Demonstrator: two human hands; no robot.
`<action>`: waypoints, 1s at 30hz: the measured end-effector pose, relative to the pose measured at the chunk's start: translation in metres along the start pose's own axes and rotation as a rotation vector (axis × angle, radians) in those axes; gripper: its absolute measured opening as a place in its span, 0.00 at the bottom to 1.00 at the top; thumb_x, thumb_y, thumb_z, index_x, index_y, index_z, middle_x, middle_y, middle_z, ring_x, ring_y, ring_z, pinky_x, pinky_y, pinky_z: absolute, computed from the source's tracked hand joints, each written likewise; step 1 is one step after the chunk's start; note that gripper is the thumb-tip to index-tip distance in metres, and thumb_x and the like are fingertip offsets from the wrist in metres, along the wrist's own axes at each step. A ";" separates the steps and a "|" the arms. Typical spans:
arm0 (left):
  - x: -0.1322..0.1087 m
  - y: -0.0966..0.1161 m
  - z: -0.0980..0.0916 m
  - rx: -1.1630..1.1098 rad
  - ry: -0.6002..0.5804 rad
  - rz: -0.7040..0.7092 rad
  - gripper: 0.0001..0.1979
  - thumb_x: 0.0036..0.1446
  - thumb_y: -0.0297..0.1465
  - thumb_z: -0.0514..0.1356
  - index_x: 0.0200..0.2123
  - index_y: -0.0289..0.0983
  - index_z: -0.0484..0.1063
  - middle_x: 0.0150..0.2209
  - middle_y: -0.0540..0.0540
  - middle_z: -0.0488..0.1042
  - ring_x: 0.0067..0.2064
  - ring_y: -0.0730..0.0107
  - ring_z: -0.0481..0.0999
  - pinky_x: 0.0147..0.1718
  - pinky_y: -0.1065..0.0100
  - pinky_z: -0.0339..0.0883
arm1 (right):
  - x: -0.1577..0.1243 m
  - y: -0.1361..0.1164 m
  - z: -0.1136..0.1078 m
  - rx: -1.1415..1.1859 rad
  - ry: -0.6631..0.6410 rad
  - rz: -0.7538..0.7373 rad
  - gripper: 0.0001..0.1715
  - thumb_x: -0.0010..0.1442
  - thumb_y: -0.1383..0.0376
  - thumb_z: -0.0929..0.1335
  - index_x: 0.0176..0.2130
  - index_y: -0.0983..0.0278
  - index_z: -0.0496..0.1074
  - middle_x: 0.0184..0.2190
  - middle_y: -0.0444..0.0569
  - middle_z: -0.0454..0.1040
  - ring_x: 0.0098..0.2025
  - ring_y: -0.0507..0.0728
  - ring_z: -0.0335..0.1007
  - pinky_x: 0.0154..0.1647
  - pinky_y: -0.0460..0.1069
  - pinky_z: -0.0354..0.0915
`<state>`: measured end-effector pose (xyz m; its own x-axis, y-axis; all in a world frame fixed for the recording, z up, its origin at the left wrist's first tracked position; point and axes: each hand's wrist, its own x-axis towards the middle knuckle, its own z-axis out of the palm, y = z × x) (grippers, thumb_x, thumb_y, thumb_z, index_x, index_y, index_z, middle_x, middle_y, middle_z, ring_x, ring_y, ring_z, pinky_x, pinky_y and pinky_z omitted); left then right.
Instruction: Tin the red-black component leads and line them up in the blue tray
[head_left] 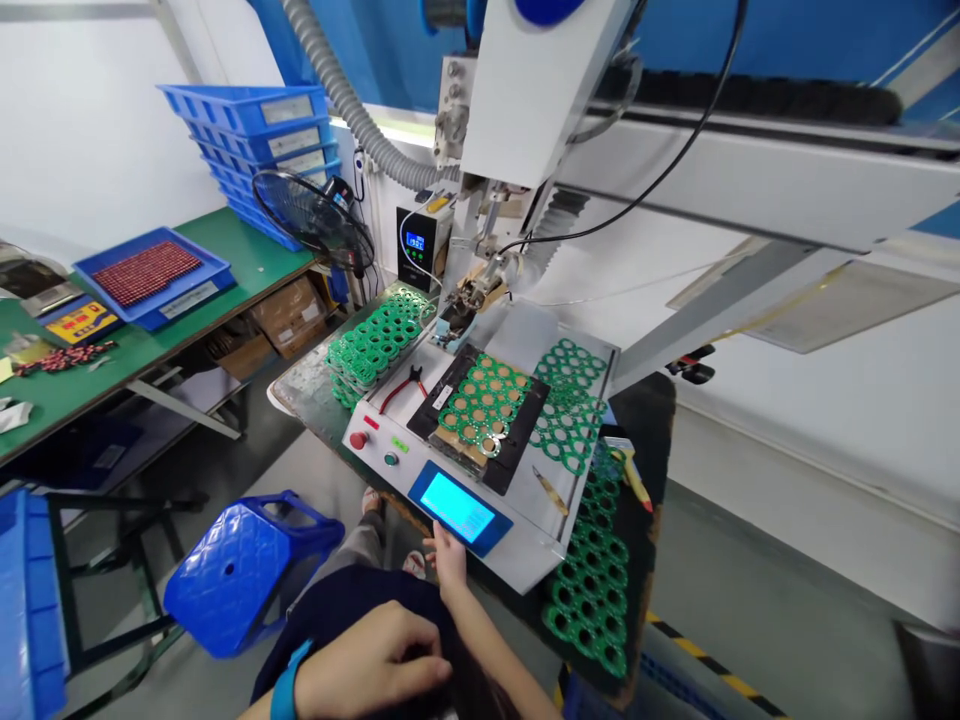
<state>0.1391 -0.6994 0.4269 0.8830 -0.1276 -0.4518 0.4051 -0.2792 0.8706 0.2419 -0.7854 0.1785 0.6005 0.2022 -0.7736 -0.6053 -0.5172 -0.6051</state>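
Observation:
My right hand reaches the front of a white benchtop machine, a finger stretched to the lower edge of its lit blue touchscreen. The other fingers are partly spread and hold nothing I can see. Lower down, close to my body, my left hand wears a blue wristband and has its fingers curled in; their inner side is hidden. On the machine's bed, a green circuit board panel with round cutouts lies in a black fixture, beneath the machine's tool head.
Green panels are stacked left of the bed; more lie right. Red-handled pliers, tweezers and a brush lie around. A blue stool stands left. Behind are a fan and blue trays.

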 end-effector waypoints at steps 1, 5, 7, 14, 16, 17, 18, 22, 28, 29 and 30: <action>0.001 -0.001 0.000 0.006 0.003 0.000 0.16 0.60 0.39 0.54 0.25 0.34 0.69 0.22 0.54 0.64 0.25 0.79 0.61 0.25 0.76 0.51 | -0.001 0.000 0.000 -0.001 0.009 -0.002 0.19 0.64 0.54 0.62 0.43 0.67 0.69 0.32 0.45 0.72 0.25 0.49 0.68 0.26 0.47 0.67; 0.003 -0.001 -0.002 0.027 0.011 0.006 0.16 0.60 0.39 0.54 0.27 0.35 0.70 0.23 0.54 0.64 0.26 0.79 0.60 0.25 0.76 0.51 | -0.002 -0.001 -0.003 -0.030 0.037 -0.012 0.20 0.64 0.53 0.62 0.40 0.67 0.70 0.29 0.44 0.72 0.25 0.49 0.68 0.26 0.47 0.68; 0.004 0.000 -0.003 0.029 0.011 0.013 0.16 0.60 0.39 0.54 0.27 0.35 0.70 0.23 0.54 0.65 0.26 0.79 0.61 0.25 0.76 0.51 | 0.000 -0.001 -0.004 -0.060 0.052 -0.014 0.21 0.64 0.52 0.62 0.37 0.67 0.71 0.27 0.44 0.72 0.24 0.49 0.68 0.27 0.47 0.68; 0.008 0.000 0.000 0.035 0.023 0.000 0.15 0.59 0.40 0.54 0.29 0.35 0.72 0.24 0.53 0.67 0.27 0.78 0.63 0.26 0.76 0.52 | 0.009 0.003 -0.009 -0.179 0.084 -0.025 0.24 0.63 0.49 0.61 0.32 0.67 0.71 0.22 0.42 0.72 0.23 0.50 0.69 0.30 0.49 0.68; 0.011 -0.002 0.001 0.008 0.038 -0.013 0.13 0.57 0.38 0.56 0.28 0.35 0.72 0.24 0.54 0.66 0.27 0.78 0.62 0.26 0.76 0.52 | 0.007 0.001 -0.010 -0.209 0.082 -0.037 0.25 0.63 0.49 0.62 0.31 0.67 0.72 0.22 0.42 0.72 0.23 0.50 0.69 0.31 0.49 0.68; 0.013 -0.003 0.001 -0.013 0.048 -0.007 0.12 0.56 0.38 0.57 0.27 0.36 0.72 0.23 0.54 0.66 0.26 0.77 0.62 0.25 0.75 0.53 | 0.006 0.000 -0.011 -0.222 0.079 -0.043 0.25 0.63 0.49 0.61 0.30 0.66 0.71 0.21 0.42 0.72 0.23 0.50 0.69 0.31 0.49 0.68; 0.016 -0.004 0.001 -0.030 0.059 0.008 0.12 0.55 0.38 0.58 0.26 0.37 0.73 0.22 0.54 0.65 0.26 0.77 0.62 0.24 0.75 0.53 | 0.005 -0.002 -0.012 -0.233 0.073 -0.049 0.25 0.63 0.49 0.61 0.30 0.66 0.71 0.21 0.42 0.72 0.22 0.50 0.68 0.31 0.49 0.68; 0.029 -0.004 -0.007 -0.037 0.167 0.037 0.09 0.53 0.41 0.60 0.27 0.43 0.75 0.21 0.54 0.66 0.26 0.72 0.63 0.23 0.72 0.55 | 0.006 -0.006 -0.013 -0.269 0.047 -0.082 0.27 0.65 0.50 0.58 0.27 0.65 0.71 0.17 0.40 0.70 0.20 0.50 0.67 0.29 0.49 0.67; 0.030 0.008 -0.011 -0.045 0.142 0.030 0.09 0.53 0.38 0.59 0.25 0.42 0.73 0.23 0.53 0.67 0.27 0.73 0.64 0.25 0.72 0.57 | 0.011 -0.005 -0.013 -0.277 0.030 -0.095 0.27 0.64 0.49 0.59 0.28 0.65 0.72 0.18 0.41 0.72 0.22 0.51 0.70 0.34 0.50 0.68; 0.028 0.009 -0.010 -0.045 0.101 0.030 0.09 0.53 0.37 0.59 0.24 0.40 0.73 0.23 0.53 0.66 0.27 0.74 0.64 0.25 0.73 0.56 | 0.012 -0.005 -0.013 -0.271 0.030 -0.093 0.27 0.64 0.49 0.59 0.29 0.65 0.72 0.19 0.42 0.72 0.24 0.51 0.70 0.35 0.51 0.68; 0.026 0.010 -0.009 -0.045 0.071 0.020 0.09 0.54 0.36 0.58 0.25 0.38 0.72 0.23 0.54 0.65 0.27 0.75 0.63 0.25 0.74 0.55 | 0.012 -0.004 -0.013 -0.265 0.030 -0.088 0.26 0.64 0.49 0.59 0.30 0.66 0.72 0.20 0.42 0.73 0.25 0.51 0.71 0.36 0.51 0.68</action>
<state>0.1681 -0.6973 0.4252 0.9048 -0.0646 -0.4209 0.3963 -0.2336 0.8879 0.2578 -0.7917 0.1739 0.6625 0.2335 -0.7117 -0.3943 -0.6991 -0.5964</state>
